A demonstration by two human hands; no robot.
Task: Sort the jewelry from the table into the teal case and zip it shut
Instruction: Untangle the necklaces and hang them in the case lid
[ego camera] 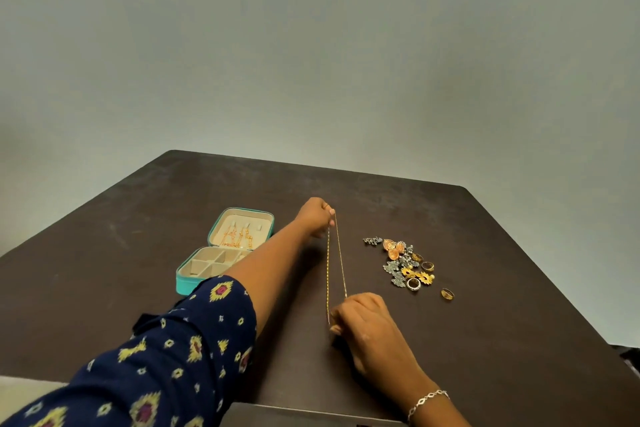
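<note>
A thin gold chain (pixel 329 267) is stretched taut in two strands between my hands. My left hand (pixel 316 217) pinches its far end above the table, just right of the case. My right hand (pixel 362 317) pinches the near end close to the table's front. The teal case (pixel 194 282) lies open on the left, my left forearm crossing its right side. Gold chains hang in its cream lid (pixel 240 230), and its tray compartments look empty. A pile of earrings and rings (pixel 405 265) lies to the right of the chain.
A single gold ring (pixel 447 293) sits apart from the pile, nearer the right edge. The dark brown table (pixel 138 218) has a rounded far corner, with a plain grey wall behind. A silver bracelet (pixel 427 399) is on my right wrist.
</note>
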